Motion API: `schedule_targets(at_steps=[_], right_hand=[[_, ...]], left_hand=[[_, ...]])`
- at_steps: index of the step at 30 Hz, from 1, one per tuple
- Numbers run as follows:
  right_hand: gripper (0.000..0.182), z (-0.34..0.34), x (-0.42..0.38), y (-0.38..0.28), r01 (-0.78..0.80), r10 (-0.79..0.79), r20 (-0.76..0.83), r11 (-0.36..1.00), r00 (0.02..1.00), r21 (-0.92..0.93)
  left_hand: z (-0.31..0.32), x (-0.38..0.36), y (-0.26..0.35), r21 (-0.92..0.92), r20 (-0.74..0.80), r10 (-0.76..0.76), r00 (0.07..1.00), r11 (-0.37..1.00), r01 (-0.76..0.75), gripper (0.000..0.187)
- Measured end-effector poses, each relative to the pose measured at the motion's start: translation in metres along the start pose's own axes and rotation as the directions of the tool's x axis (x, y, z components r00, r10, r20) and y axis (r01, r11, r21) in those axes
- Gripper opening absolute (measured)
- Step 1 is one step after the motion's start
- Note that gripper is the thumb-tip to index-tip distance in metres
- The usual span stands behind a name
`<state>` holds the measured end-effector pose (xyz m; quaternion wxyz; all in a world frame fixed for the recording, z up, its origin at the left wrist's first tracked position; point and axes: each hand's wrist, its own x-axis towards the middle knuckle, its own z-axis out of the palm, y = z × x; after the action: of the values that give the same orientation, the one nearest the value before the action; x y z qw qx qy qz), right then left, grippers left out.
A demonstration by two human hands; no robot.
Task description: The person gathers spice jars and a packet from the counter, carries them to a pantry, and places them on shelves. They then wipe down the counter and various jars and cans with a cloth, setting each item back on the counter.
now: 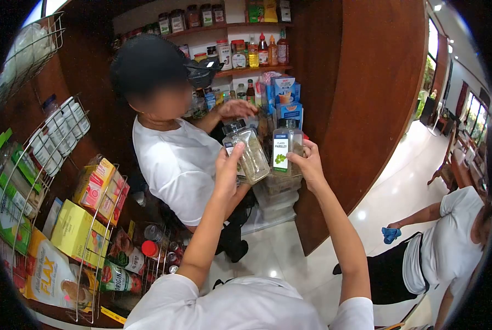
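Note:
My left hand (229,168) is wrapped round a clear spice jar (253,157) with a dark cap, tilted, with dried contents inside. In my right hand (310,165) is a parsley jar (281,144), held upright with its white label facing me and a black cap on top. The two jars are side by side in front of my chest. Just beyond them, a co-worker's hand (237,109) reaches out near the shelves, close to the left jar's cap.
A co-worker in a white shirt (171,159) stands at my left front. Wire door racks (94,225) hold packets and boxes on the left. Pantry shelves (240,71) carry jars and sauce bottles. A wooden door (361,82) stands at right; another person (411,258) holds a blue cloth (391,235).

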<state>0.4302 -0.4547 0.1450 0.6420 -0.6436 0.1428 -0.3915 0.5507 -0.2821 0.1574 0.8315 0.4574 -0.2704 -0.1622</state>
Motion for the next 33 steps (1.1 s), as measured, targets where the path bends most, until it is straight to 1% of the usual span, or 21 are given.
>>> schedule_targets(at_steps=[4, 6, 9, 10, 12, 14, 16, 18, 19, 20, 21, 22, 23, 24, 25, 26, 27, 28, 29, 32, 33], right_hand=[[0.064, 0.004, -0.005, 0.002, -0.052, 0.051, 0.011, 0.994, 0.999, 0.098], [0.065, 0.005, -0.004, 0.004, -0.068, 0.066, 0.021, 0.991, 0.998, 0.118], [0.065, 0.006, -0.007, 0.011, -0.006, 0.007, -0.005, 0.988, 1.0, 0.153], [0.065, 0.005, -0.007, 0.012, -0.02, 0.024, -0.02, 0.989, 1.0, 0.148], [0.069, 0.005, -0.008, 0.012, -0.035, 0.034, 0.009, 0.982, 0.999, 0.185], [0.069, 0.005, -0.007, 0.014, -0.041, 0.043, -0.005, 0.981, 0.999, 0.192], [0.07, 0.006, -0.008, 0.014, -0.041, 0.047, -0.025, 0.979, 0.999, 0.199], [0.069, 0.008, -0.011, 0.009, 0.006, 0.009, -0.069, 0.977, 0.998, 0.215], [0.069, 0.008, -0.009, 0.015, 0.007, 0.01, -0.072, 0.974, 0.997, 0.227], [0.069, 0.007, -0.004, 0.025, 0.042, -0.03, -0.065, 0.981, 0.997, 0.188], [0.063, 0.01, 0.001, 0.038, 0.232, -0.22, -0.161, 0.971, 0.962, 0.059], [0.064, 0.008, 0.002, 0.043, 0.24, -0.296, -0.205, 0.936, 0.933, -0.258], [0.067, 0.012, -0.011, 0.021, 0.206, -0.219, -0.163, 0.974, 0.962, -0.093], [0.071, 0.019, -0.008, 0.029, 0.235, -0.295, -0.266, 0.943, 0.918, -0.236], [0.071, 0.022, 0.004, 0.044, 0.164, -0.186, -0.205, 0.979, 0.961, -0.12], [0.07, 0.027, 0.001, 0.042, 0.249, -0.341, -0.204, 0.893, 0.918, -0.374], [0.063, 0.039, -0.003, 0.04, 0.368, -0.436, -0.327, 0.896, 0.839, -0.249], [0.065, 0.045, 0.02, 0.06, 0.27, -0.35, -0.212, 0.904, 0.912, -0.331], [0.063, 0.047, -0.001, 0.045, 0.255, -0.464, -0.238, 0.769, 0.853, -0.586], [0.051, 0.019, -0.03, 0.03, 0.267, -0.44, -0.15, 0.746, 0.885, -0.611], [0.048, -0.001, -0.046, 0.015, 0.292, -0.481, -0.12, 0.691, 0.868, -0.661]], left_hand=[[-0.002, -0.007, -0.002, 0.029, -0.015, 0.03, 0.999, 0.999, -0.03, 0.034], [-0.002, -0.009, -0.006, 0.109, -0.059, 0.113, 0.992, 0.988, -0.106, 0.031], [0.0, -0.012, -0.003, 0.174, -0.116, 0.138, 0.984, 0.978, -0.116, 0.03], [0.002, -0.013, -0.002, 0.174, -0.111, 0.115, 0.987, 0.98, -0.095, 0.03], [0.004, -0.013, -0.001, 0.237, -0.124, 0.17, 0.978, 0.962, -0.138, 0.031], [0.002, -0.012, -0.004, 0.246, -0.111, 0.195, 0.974, 0.955, -0.164, 0.032], [0.0, -0.012, -0.005, 0.368, -0.05, 0.269, 0.962, 0.9, -0.232, 0.033], [-0.001, -0.012, -0.005, 0.385, -0.042, 0.259, 0.965, 0.895, -0.224, 0.037], [-0.005, -0.011, -0.004, 0.47, -0.034, 0.304, 0.952, 0.845, -0.254, 0.039], [-0.008, -0.008, -0.004, 0.547, -0.012, 0.346, 0.938, 0.788, -0.283, 0.041], [-0.01, -0.007, -0.004, 0.513, -0.006, 0.304, 0.953, 0.819, -0.258, 0.044], [-0.013, -0.003, -0.005, 0.59, 0.002, 0.317, 0.948, 0.765, -0.257, 0.043], [-0.01, -0.003, -0.005, 0.66, 0.025, 0.401, 0.916, 0.681, -0.316, 0.042], [-0.007, -0.003, -0.006, 0.611, -0.014, 0.33, 0.944, 0.75, -0.253, 0.043], [0.004, -0.011, 0.0, 0.526, -0.074, 0.174, 0.982, 0.843, -0.11, 0.043], [-0.016, 0.008, -0.027, 0.447, 0.003, 0.228, 0.974, 0.87, -0.205, 0.044], [-0.024, 0.016, -0.037, 0.572, 0.068, 0.369, 0.927, 0.747, -0.339, 0.05], [-0.025, 0.014, -0.039, 0.616, 0.11, 0.366, 0.924, 0.705, -0.352, 0.047], [-0.021, 0.017, -0.047, 0.649, 0.134, 0.375, 0.917, 0.666, -0.367, 0.052], [-0.016, 0.03, -0.053, 0.833, 0.152, 0.462, 0.874, 0.416, -0.364, 0.068], [-0.015, 0.035, -0.056, 0.886, 0.139, 0.487, 0.862, 0.327, -0.328, 0.073]])
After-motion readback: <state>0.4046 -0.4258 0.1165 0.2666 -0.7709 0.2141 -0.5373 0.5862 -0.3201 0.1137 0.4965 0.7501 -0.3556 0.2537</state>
